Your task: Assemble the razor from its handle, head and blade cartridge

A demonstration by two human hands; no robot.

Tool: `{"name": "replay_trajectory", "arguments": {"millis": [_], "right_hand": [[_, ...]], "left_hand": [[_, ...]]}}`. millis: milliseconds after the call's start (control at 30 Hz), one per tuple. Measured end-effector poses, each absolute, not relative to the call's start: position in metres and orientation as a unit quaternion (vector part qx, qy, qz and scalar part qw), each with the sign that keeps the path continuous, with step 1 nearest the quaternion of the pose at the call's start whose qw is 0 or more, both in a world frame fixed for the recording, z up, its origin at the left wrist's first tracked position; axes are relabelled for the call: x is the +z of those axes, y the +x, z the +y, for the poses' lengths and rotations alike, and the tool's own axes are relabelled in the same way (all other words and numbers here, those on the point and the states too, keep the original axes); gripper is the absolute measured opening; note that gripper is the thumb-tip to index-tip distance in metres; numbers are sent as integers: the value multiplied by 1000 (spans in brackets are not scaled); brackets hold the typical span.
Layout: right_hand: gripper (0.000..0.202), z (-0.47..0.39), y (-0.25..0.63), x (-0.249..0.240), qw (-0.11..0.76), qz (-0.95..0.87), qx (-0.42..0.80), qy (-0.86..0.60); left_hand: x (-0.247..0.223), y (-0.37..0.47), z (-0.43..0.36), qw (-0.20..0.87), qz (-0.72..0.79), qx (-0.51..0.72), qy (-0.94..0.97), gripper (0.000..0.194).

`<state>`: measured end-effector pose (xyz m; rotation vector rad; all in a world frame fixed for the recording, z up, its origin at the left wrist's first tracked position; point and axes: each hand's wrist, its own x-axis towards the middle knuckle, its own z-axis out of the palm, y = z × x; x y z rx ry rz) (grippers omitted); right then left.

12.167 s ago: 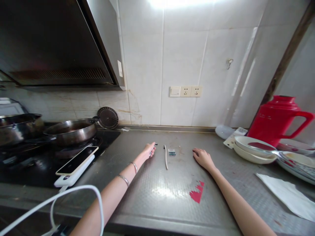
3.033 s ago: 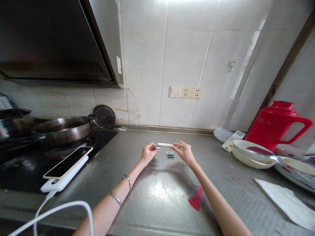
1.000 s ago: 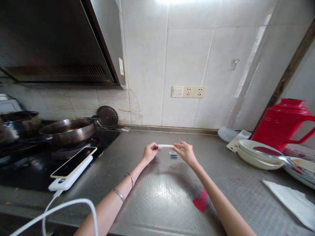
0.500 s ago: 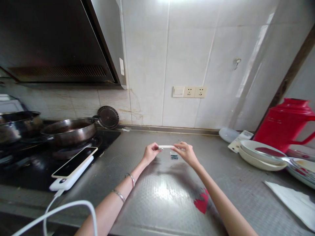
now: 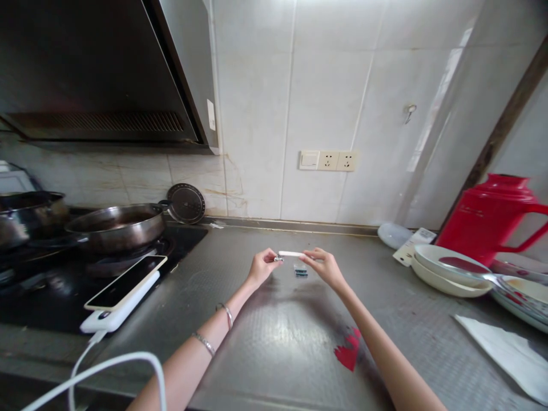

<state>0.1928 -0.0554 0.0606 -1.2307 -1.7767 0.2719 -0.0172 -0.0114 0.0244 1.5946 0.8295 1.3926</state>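
- Pinching neatly, my right hand (image 5: 324,265) had one end of a thin white stick (image 5: 291,254) between narrowed fingertips, right near the middle of the frame!
- Across from it was my left hand (image 5: 262,267), fingers drawn in tight on a small silvery piece (image 5: 278,259), just left of centre.
- That stick lay nearly level between the two hands, its left end right by my left fingers; touching or just apart, I could not tell.
- Just below the stick in the picture, a little clear packet (image 5: 301,272) with dark bands sat on the steel counter (image 5: 274,371).
- Down at lower right of centre, a splash of colour: a ragged red patch (image 5: 347,353), close beside my right forearm (image 5: 377,337).
- Over on the left, a phone (image 5: 126,281) rested on a white block (image 5: 122,307), with a steel pan (image 5: 117,228) above them.
- Out at the right edge, a red flask (image 5: 483,214) stood behind stacked bowls (image 5: 449,279).
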Motion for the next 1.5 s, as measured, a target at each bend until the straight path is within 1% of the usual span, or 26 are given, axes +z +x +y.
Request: {"name": "replay_trajectory", "arguments": {"millis": [100,267,500,733,833,933,1067,1233,1300,1400,1500], "right_hand": [[44,-53,197,59,472,-711,113,-509],[41,-55,196,64,467,-732,149,-472],[40,-52,199,61,473,-716,135,-495],[41,-52,202,63,453,-725,142,-498],[41,-48,207,61,474,-695,143,-522],[45,-44,208,58,520,-660,157,-519],[50,-45,201,57,546,-640,197,-503],[52,-53,185,62,553,-586,301,-510],[49,-56,178,67,555,-568,339,-504],[46,-64,167,73,532,-545,402,-508],[51,-82,157,77,509,-519,458,-511]], "left_hand": [[26,-16,-13,431,330,559,626,24],[28,-16,-14,443,338,564,610,27],[30,-14,-20,481,342,559,583,25],[36,-12,-27,514,324,535,587,26],[40,-11,-32,528,325,524,584,28],[40,-9,-36,524,336,521,584,30],[34,-4,-40,519,361,515,578,28],[32,0,-43,487,398,528,571,26],[33,-1,-44,486,399,528,571,30],[34,-2,-44,497,390,536,559,44],[32,-3,-41,493,373,553,559,45]]}}
